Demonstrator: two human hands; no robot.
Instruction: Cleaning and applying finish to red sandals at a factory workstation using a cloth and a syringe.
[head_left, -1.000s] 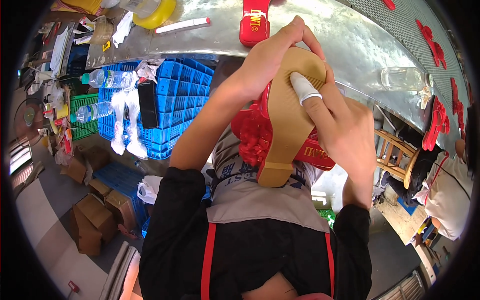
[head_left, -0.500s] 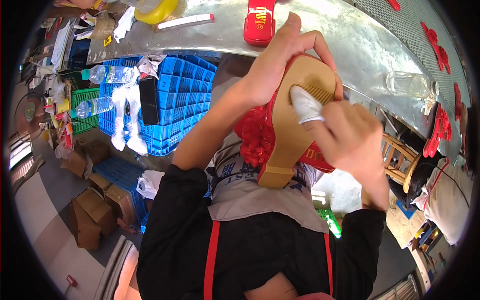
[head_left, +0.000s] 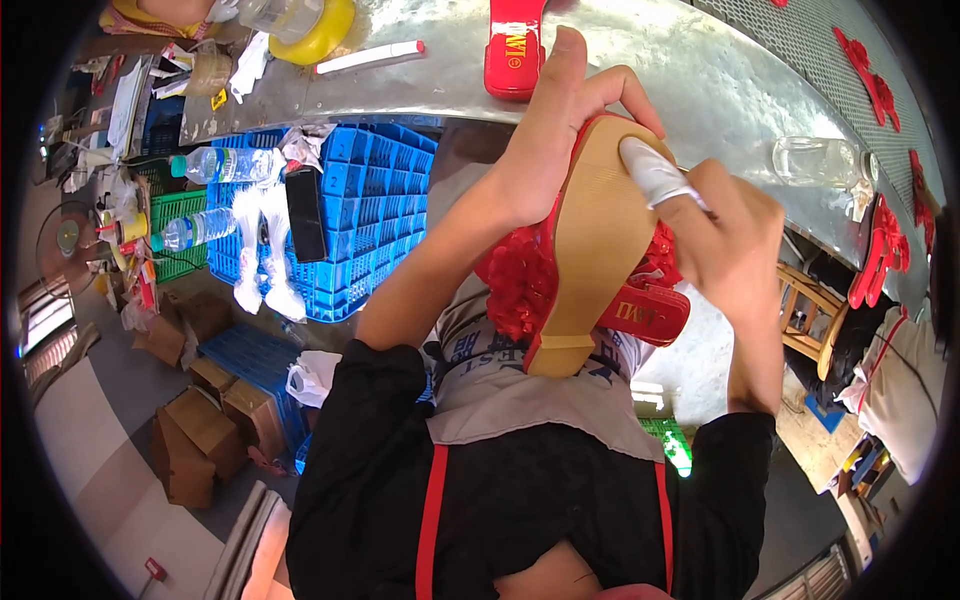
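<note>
A red sandal with a tan sole [head_left: 603, 225] is held upside down over my lap, its toe end up and its low heel toward me. My left hand [head_left: 545, 145] is closed round the toe end, thumb pointing up and fingers over the far edge. Ruffled red trim [head_left: 520, 285] shows along the sandal's left side. White cloth [head_left: 655, 175] covers a fingertip of my right hand [head_left: 730, 235]; it touches the sole near the toe's right edge, the other fingers curled. Behind the sole, a second red sandal [head_left: 648, 312] shows in part near my lap.
Ahead, a metal bench [head_left: 640, 60] bears a red sandal [head_left: 514, 60], a white marker [head_left: 370, 57] and a clear jar [head_left: 820, 163]. Blue crates [head_left: 375, 210] stand at left, with plastic bottles [head_left: 235, 163] and a black phone [head_left: 306, 215] on top. More red sandals [head_left: 880, 255] lie far right.
My right hand has moved up and right along the sole, the white cloth going from its ridged middle to near the toe edge. The second sandal shows more. My left hand keeps its grip.
</note>
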